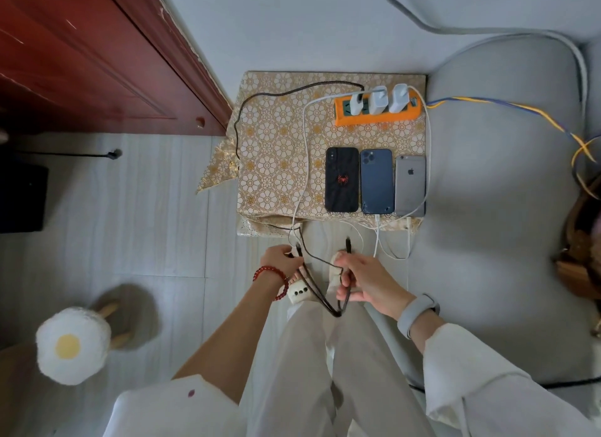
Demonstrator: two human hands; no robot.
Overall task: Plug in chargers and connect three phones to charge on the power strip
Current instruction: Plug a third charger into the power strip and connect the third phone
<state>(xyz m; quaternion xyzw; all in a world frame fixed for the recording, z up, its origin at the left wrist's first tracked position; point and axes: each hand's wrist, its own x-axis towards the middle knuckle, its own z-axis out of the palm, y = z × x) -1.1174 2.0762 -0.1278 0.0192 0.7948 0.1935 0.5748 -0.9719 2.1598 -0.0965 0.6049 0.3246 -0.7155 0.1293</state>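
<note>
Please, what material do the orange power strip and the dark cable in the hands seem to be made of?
The power strip looks like moulded plastic with a matte, even orange surface. The dark cable, held by the left hand and the right hand, appears braided, probably woven fabric: its surface looks speckled rather than glossy.

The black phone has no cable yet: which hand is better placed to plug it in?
Probably the right hand: it pinches the dark cable with a plug tip pointing toward the black phone. The left hand grips cable farther left.
</note>
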